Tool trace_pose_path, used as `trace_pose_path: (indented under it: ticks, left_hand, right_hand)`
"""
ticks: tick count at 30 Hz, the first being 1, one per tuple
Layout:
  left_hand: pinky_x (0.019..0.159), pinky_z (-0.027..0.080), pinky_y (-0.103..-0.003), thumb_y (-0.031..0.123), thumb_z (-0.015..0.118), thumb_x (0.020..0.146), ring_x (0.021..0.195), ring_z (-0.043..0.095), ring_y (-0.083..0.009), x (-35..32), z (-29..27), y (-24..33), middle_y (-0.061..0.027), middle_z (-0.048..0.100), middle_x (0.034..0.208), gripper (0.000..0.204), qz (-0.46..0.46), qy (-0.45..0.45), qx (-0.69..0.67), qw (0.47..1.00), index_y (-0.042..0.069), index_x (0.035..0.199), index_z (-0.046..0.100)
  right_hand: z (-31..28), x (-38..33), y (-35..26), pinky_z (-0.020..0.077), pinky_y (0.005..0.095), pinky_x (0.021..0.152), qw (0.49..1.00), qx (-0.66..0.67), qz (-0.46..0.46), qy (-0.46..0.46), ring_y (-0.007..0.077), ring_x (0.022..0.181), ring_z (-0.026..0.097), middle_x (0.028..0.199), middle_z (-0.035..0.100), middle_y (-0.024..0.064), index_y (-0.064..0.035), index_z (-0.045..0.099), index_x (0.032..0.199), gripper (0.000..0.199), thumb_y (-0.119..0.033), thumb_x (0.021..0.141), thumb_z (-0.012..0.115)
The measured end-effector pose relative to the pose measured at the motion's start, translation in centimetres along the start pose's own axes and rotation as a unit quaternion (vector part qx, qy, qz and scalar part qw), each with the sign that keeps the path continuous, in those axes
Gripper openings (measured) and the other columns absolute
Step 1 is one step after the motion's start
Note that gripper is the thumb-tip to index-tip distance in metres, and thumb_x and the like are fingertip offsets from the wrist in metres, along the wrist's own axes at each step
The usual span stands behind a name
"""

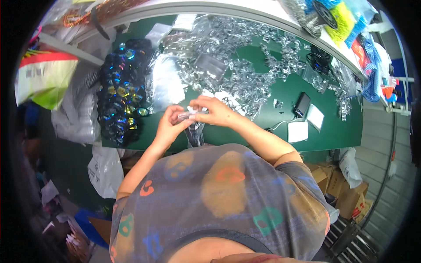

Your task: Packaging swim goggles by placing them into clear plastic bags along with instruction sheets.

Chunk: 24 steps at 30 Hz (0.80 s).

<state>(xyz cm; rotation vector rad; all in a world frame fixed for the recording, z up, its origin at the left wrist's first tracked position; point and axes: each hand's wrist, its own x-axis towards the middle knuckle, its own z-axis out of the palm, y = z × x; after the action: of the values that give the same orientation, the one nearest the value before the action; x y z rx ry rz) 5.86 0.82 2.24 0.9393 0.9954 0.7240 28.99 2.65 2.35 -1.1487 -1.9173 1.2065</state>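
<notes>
Both hands meet over the near edge of a green table (337, 131). My left hand (169, 127) and my right hand (213, 111) pinch the upper part of a small clear plastic bag (196, 128) between thumbs and fingers. Something dark shows in the lower part of the bag, which hangs toward my shirt; its kind cannot be made out. Beyond my fingers lies a stack of flat clear bags (167, 83). A wide heap of crinkled, shiny clear packets (250, 81) spreads behind and right of my right hand.
Left on the table is a pile of black, iridescent shiny pieces (123, 92). To the right lie a black box-shaped device (302, 104) with a white cable and two white flat items (297, 131). A shelf edge (245, 11) crosses the back. Cardboard boxes (346, 188) stand lower right.
</notes>
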Motion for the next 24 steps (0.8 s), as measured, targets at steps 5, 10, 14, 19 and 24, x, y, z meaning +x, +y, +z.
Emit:
trace_pose_path:
  ticks: [5, 10, 14, 19, 24]
  left_hand:
    - [0.088, 0.052, -0.027, 0.002, 0.075, 0.087, 0.099, 0.064, -0.0123, -0.8, 0.9, 1.1, -0.0060, 0.068, 0.106, 0.032, -0.007, -0.026, 0.029, 0.999, 0.004, 0.113, 0.057]
    - [0.090, 0.051, -0.030, 0.006, 0.073, 0.090, 0.101, 0.065, -0.0148, -1.0, 0.5, 2.1, -0.0077, 0.069, 0.112, 0.013, -0.017, -0.076, 0.046, 0.996, 0.002, 0.099, 0.065]
    - [0.085, 0.051, -0.039, 0.008, 0.071, 0.086, 0.099, 0.064, -0.0332, -2.0, 2.3, 5.0, -0.0135, 0.065, 0.105, 0.017, 0.286, -0.090, 0.492, 0.817, 0.001, 0.098, 0.061]
    - [0.097, 0.045, -0.049, 0.007, 0.071, 0.081, 0.097, 0.058, -0.0349, -5.3, 2.3, 6.3, -0.0141, 0.058, 0.098, 0.022, 0.380, -0.128, 0.637, 0.658, 0.004, 0.097, 0.056]
    - [0.108, 0.040, -0.050, 0.008, 0.073, 0.078, 0.097, 0.060, -0.0283, -7.7, 0.4, 6.6, -0.0086, 0.059, 0.096, 0.026, 0.428, -0.188, 0.660, 0.588, 0.007, 0.097, 0.055]
  right_hand:
    - [-0.5, -1.5, 0.1, 0.0498, 0.0347, 0.084, 0.996, 0.067, -0.030, -0.055, 0.0224, 0.095, 0.062, 0.094, 0.063, 0.0064, -0.0078, 0.071, 0.109, 0.019, -0.016, 0.092, 0.070]
    - [-1.2, -2.3, -3.1, 0.0505, 0.0422, 0.082, 0.985, -0.112, -0.119, -0.048, 0.0289, 0.097, 0.062, 0.095, 0.063, 0.0068, -0.0102, 0.067, 0.106, 0.016, -0.020, 0.093, 0.065]
    - [-1.6, -3.7, -5.0, 0.0521, 0.0442, 0.081, 0.974, -0.174, -0.140, -0.048, 0.0309, 0.094, 0.065, 0.094, 0.067, 0.0078, -0.0110, 0.066, 0.108, 0.018, -0.021, 0.094, 0.061]
    - [-1.9, -5.8, -8.1, 0.0530, 0.0451, 0.077, 0.971, -0.153, -0.159, -0.091, 0.0332, 0.087, 0.067, 0.092, 0.070, 0.0099, -0.0116, 0.065, 0.107, 0.021, -0.028, 0.098, 0.057]
    - [0.0, -8.4, -10.8, 0.0516, 0.0463, 0.076, 0.962, -0.200, -0.167, -0.086, 0.0341, 0.089, 0.066, 0.093, 0.069, 0.0112, -0.0086, 0.063, 0.102, 0.021, -0.028, 0.098, 0.055]
